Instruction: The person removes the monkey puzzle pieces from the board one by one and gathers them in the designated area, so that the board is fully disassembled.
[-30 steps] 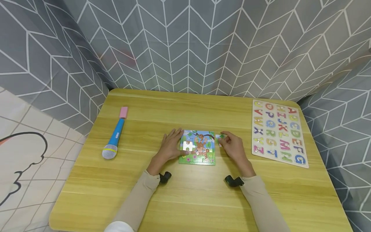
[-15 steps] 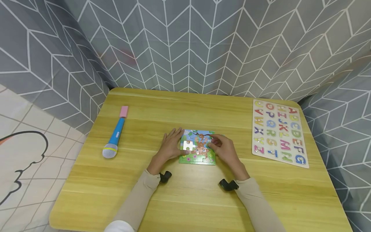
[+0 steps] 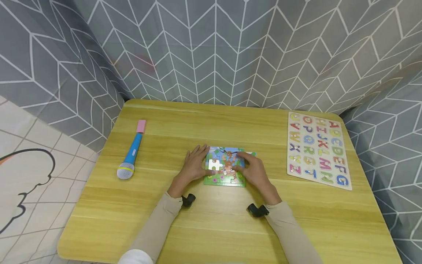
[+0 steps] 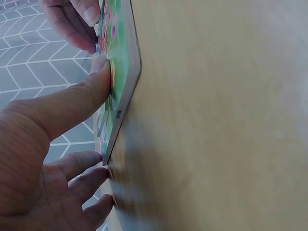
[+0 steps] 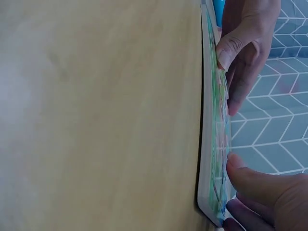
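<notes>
Mid-frame, the wide-spread left hand (image 3: 192, 167) steadied the puzzle (image 3: 225, 180); the right hand (image 3: 255, 173), fingers parted, apparently pressed it flat (the white gap (image 3: 214, 164) probably needed filling).

The right grip (image 3: 257, 176) hides part of the puzzle (image 3: 225, 179); the head view crops both sleeves (image 3: 155, 223).

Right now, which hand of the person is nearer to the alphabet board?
Right. The right hand is at the right side of the puzzle, with the alphabet board farther out to the right; the left hand is at the puzzle's left side, farther from the board.
</notes>
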Tool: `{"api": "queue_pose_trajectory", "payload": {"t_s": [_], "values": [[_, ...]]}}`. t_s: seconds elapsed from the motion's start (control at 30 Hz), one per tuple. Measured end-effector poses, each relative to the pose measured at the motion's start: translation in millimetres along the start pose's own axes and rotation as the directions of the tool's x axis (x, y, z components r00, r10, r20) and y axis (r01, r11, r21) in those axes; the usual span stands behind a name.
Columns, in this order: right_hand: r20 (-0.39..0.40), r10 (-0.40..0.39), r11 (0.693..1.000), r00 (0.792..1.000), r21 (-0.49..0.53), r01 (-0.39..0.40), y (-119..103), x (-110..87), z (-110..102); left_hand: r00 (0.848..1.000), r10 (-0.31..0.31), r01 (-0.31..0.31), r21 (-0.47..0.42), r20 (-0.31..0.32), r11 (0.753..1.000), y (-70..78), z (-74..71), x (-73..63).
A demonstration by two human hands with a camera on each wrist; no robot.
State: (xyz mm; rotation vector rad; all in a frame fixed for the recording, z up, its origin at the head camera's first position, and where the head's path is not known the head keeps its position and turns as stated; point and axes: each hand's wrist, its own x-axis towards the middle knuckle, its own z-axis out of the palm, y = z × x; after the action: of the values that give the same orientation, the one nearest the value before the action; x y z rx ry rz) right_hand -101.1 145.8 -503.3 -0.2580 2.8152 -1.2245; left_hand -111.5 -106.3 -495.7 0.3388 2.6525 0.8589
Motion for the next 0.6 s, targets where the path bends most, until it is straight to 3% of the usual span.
{"api": "queue_pose_trajectory", "payload": {"t_s": [0.37, 0.6], "values": [[0.019, -0.063, 0.998, 0.998, -0.01, 0.064, 2.5, -3.6, 1.2, 1.0, 0.018, -0.018, -0.009, -0.012, 1.0, -1.2, 0.9, -0.1], [0.034, -0.061, 0.998, 0.998, -0.008, 0.061, 4.1, -4.0, 2.3, 1.0, 0.022, -0.022, 0.0, -0.02, 1.0, 0.7, 0.4, -0.8]]}}
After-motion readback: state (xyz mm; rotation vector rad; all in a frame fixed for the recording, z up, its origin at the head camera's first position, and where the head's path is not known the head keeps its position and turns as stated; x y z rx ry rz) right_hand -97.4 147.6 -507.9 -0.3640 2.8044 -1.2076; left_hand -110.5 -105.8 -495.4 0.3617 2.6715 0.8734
